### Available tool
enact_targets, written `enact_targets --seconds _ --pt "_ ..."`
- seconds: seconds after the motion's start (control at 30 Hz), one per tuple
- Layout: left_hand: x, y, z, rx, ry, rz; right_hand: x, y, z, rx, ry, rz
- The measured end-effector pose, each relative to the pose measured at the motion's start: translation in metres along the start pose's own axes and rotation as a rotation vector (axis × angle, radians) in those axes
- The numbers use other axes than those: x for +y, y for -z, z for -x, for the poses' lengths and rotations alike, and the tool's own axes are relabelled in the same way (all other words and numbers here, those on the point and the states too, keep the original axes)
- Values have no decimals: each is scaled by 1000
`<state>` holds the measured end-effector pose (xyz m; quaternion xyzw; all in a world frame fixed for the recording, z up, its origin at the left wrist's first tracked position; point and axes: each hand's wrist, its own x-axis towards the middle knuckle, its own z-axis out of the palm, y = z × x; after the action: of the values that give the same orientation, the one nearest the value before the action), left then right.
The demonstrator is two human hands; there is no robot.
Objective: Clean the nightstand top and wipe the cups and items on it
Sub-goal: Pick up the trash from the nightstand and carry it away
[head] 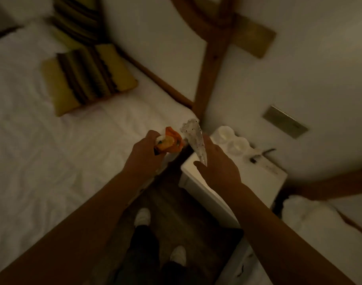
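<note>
A white nightstand stands between two beds in dim light. Two white cups sit at its far corner, and a dark thin item lies behind them near the wall. My left hand grips an orange and white spray bottle over the bed's edge. My right hand hovers above the nightstand's near corner and holds a pale speckled cloth that sticks up between its fingers.
A white bed with a striped yellow cushion fills the left. A wooden bedpost rises behind the nightstand. A metal wall plate is on the right wall. Another white bed lies at the right. My feet stand on dark floor.
</note>
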<state>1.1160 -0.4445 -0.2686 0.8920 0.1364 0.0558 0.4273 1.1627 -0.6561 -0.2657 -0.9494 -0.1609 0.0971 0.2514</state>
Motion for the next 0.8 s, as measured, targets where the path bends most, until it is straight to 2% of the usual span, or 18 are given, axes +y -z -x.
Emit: enact_targets --seconds 0.2,0.43,0.5,0.63,0.8 --pt "-40 130 105 288 180 1 -153 -24 25 -180 347 9" --pt "-112 255 267 643 409 13 -329 -101 107 -317 751 46" --pt "-119 270 287 671 426 0 -352 -110 115 -305 800 35" --pt "-166 337 420 875 553 -28 -454 -174 205 -404 1010 84" --pt "-210 396 569 1014 741 -111 -542 -245 316 -503 1159 98"
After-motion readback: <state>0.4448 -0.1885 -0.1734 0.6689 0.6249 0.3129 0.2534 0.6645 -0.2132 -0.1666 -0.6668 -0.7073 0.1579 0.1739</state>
